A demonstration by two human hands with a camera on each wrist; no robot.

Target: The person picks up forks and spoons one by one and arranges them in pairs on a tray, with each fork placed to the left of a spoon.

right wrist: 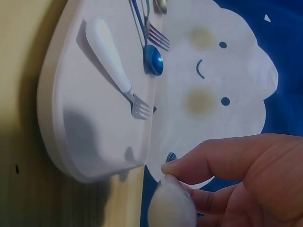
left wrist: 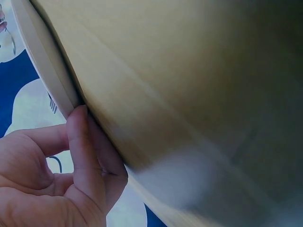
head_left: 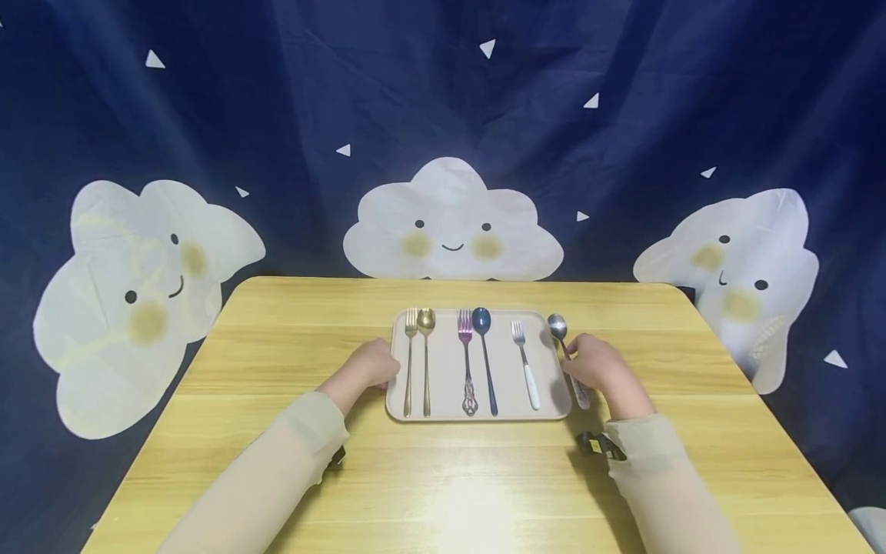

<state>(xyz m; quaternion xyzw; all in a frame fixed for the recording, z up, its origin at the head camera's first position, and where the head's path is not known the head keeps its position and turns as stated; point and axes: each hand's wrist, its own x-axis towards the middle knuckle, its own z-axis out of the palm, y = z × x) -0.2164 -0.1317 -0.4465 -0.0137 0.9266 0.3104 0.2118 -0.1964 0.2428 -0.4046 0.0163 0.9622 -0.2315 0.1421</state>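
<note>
A beige tray [head_left: 445,362] lies on the table with forks and spoons set on it in pairs. At its left edge, my left hand [head_left: 374,363] grips the rim, fingertips at the side of the tray in the left wrist view. Just past the right edge, my right hand [head_left: 597,362] pinches a silver spoon [head_left: 557,326] with a white handle [right wrist: 171,208]. That spoon's bowl points toward the back of the table. Nearest to it on the tray is a white-handled fork [right wrist: 106,54].
Also on the tray are a gold fork [head_left: 409,362], a gold spoon [head_left: 426,319], a purple-topped ornate fork [head_left: 465,327] and a dark blue spoon [head_left: 481,320]. Behind the wooden table [head_left: 263,338] hangs a dark blue curtain [head_left: 415,77] printed with clouds.
</note>
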